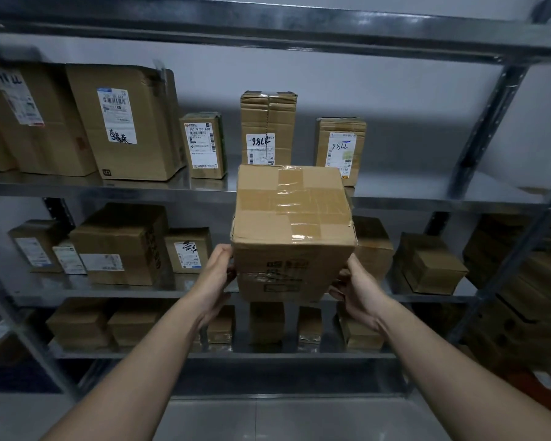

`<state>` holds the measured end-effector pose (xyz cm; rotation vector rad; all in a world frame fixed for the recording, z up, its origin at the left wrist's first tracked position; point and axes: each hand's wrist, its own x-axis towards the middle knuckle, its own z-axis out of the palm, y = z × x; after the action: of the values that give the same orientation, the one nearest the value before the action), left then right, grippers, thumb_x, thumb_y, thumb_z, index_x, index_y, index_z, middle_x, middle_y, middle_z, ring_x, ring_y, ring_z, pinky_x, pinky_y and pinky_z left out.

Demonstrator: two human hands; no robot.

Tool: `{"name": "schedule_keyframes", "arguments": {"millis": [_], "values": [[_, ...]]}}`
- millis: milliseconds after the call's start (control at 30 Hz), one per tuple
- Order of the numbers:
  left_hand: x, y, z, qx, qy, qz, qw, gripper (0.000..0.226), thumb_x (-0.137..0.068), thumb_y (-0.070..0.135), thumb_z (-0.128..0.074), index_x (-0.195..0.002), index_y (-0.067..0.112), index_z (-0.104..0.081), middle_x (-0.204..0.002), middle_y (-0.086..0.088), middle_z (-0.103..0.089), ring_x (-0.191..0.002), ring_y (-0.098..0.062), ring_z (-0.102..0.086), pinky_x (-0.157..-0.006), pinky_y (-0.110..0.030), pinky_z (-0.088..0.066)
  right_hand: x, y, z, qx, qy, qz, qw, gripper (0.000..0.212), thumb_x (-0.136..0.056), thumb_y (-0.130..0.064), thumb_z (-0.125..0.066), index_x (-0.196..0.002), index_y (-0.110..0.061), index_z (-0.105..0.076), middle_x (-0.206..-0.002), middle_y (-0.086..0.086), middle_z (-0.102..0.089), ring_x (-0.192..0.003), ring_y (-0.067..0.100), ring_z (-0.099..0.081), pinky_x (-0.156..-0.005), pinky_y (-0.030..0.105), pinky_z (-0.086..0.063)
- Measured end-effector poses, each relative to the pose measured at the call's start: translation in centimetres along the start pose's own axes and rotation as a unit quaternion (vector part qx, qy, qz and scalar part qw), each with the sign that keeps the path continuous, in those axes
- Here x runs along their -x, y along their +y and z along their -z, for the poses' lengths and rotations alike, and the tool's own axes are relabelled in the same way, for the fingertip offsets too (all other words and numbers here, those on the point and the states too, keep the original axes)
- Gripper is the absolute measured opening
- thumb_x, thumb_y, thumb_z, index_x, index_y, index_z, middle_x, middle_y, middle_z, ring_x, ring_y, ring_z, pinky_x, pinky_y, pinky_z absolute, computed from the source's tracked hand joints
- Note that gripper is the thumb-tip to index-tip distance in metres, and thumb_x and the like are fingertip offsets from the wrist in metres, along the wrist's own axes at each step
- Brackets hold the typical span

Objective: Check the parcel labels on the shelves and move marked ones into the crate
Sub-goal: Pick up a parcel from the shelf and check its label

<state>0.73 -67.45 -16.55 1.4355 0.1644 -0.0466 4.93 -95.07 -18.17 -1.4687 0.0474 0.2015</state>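
Far left of the upper shelf (427, 198): big carton (131, 122), white label with handwriting at the bottom. Next to it a small box (204, 144), label starts "507 N705 A68". My left hand (215, 275) grips the lower left side of the taped parcel (291, 230), thumb up along the edge. The parcel is in the air, off the racking, in front of the gap between the upper and middle shelves. Top face crossed with clear tape, print on the near face too blurred to read. Behind it a tall box (268, 128), handwritten "7786" upside down. My right hand (357, 288) holds the parcel's lower right corner, fingers curled on it. Right of that, another labelled box (341, 148), same inverted number.
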Motion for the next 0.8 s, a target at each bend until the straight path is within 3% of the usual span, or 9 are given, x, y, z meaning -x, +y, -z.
{"name": "schedule_keyframes", "arguments": {"millis": [100, 200, 367, 467, 600, 667, 700, 733, 800], "values": [[0.2, 0.1, 0.1, -0.008, -0.002, -0.006, 1.0, 0.013, -0.107, 0.054, -0.046, -0.109, 0.046, -0.056, -0.118, 0.012, -0.061, -0.107, -0.006, -0.052, -0.108, -0.051, -0.03, 0.1, -0.4, -0.1, -0.001, -0.005, 0.002, 1.0, 0.023, -0.108, -0.045, -0.053, -0.126, -0.038, -0.067, -0.128, 0.009, -0.073, -0.125, 0.028, -0.064, -0.106, 0.045, -0.05], [0.2, 0.1, 0.3, -0.015, -0.001, -0.011, 1.0, 0.008, -0.106, 0.048, -0.053, -0.107, 0.041, -0.055, -0.118, 0.008, -0.063, -0.115, -0.015, -0.055, -0.107, -0.047, -0.033, -0.1, -0.5, -0.1, 0.002, -0.002, 0.02, 1.0, 0.026, -0.108, -0.041, -0.056, -0.132, -0.038, -0.066, -0.128, 0.003, -0.076, -0.128, 0.026, -0.064, -0.114, 0.049, -0.045], [0.3, 0.0, 0.7, -0.001, -0.028, -0.012, 1.0, 0.041, -0.096, 0.063, -0.059, -0.135, 0.052, -0.053, -0.135, 0.01, -0.062, -0.134, -0.021, -0.049, -0.124, -0.061, -0.023, 0.3, -1.2, 0.2, 0.001, -0.009, 0.035, 0.999, 0.029, -0.107, -0.035, -0.059, -0.135, -0.03, -0.066, -0.125, -0.001, -0.077, -0.127, 0.027, -0.064, -0.114, 0.049, -0.048], [0.3, 0.4, 1.0, -0.004, -0.028, -0.019, 0.999, 0.055, -0.096, 0.059, -0.06, -0.148, 0.041, -0.053, -0.141, -0.005, -0.065, -0.143, -0.034, -0.048, -0.125, -0.067, -0.02, 0.5, -1.5, 0.2, -0.003, -0.012, 0.025, 1.0, 0.033, -0.107, -0.044, -0.058, -0.136, -0.03, -0.065, -0.124, 0.002, -0.078, -0.125, 0.028, -0.067, -0.114, 0.054, -0.047], [0.0, 0.9, 1.3, -0.028, -0.026, -0.034, 0.999, 0.048, -0.099, 0.048, -0.058, -0.147, 0.044, -0.055, -0.127, 0.002, -0.072, -0.123, -0.022, -0.059, -0.117, -0.06, -0.037, 0.4, -1.9, -0.1, -0.013, -0.004, 0.019, 1.0, 0.035, -0.108, -0.046, -0.056, -0.134, -0.027, -0.068, -0.122, 0.003, -0.079, -0.122, 0.027, -0.07, -0.116, 0.054, -0.045], [-0.2, 0.7, 1.7, -0.035, -0.021, -0.032, 0.999, 0.053, -0.094, 0.051, -0.061, -0.146, 0.045, -0.056, -0.107, -0.002, -0.068, -0.097, -0.022, -0.056, -0.099, -0.045, -0.048, 0.8, -2.5, -0.3, -0.021, 0.001, 0.018, 1.0, 0.032, -0.109, -0.043, -0.056, -0.132, -0.025, -0.07, -0.121, 0.007, -0.079, -0.116, 0.028, -0.074, -0.11, 0.053, -0.052], [-0.3, 0.6, 1.9, -0.036, -0.021, -0.031, 0.999, 0.052, -0.096, 0.05, -0.061, -0.147, 0.043, -0.056, -0.101, -0.004, -0.066, -0.09, -0.023, -0.052, -0.087, -0.037, -0.047, 1.1, -2.8, -0.4, -0.024, -0.002, 0.021, 1.0, 0.03, -0.109, -0.041, -0.056, -0.13, -0.025, -0.07, -0.121, 0.008, -0.079, -0.113, 0.028, -0.075, -0.104, 0.051, -0.055], [-0.4, 0.4, 2.1, -0.04, -0.019, -0.029, 0.999, 0.049, -0.099, 0.048, -0.06, -0.148, 0.042, -0.056, -0.103, -0.002, -0.067, -0.091, -0.025, -0.05, -0.08, -0.035, -0.043, 1.4, -3.1, -0.5, -0.024, -0.007, 0.025, 0.999, 0.03, -0.109, -0.041, -0.056, -0.129, -0.024, -0.071, -0.12, 0.008, -0.08, -0.111, 0.028, -0.076, -0.098, 0.049, -0.058], [-0.1, 0.5, 2.1, -0.051, -0.013, -0.033, 0.998, 0.043, -0.103, 0.046, -0.059, -0.146, 0.039, -0.058, -0.118, 0.003, -0.073, -0.109, -0.022, -0.059, -0.091, -0.038, -0.045, 2.1, -3.8, -0.8, -0.029, -0.018, 0.037, 0.999, 0.03, -0.108, -0.039, -0.057, -0.127, -0.02, -0.07, -0.116, 0.009, -0.081, -0.11, 0.029, -0.077, -0.091, 0.046, -0.059]]}}
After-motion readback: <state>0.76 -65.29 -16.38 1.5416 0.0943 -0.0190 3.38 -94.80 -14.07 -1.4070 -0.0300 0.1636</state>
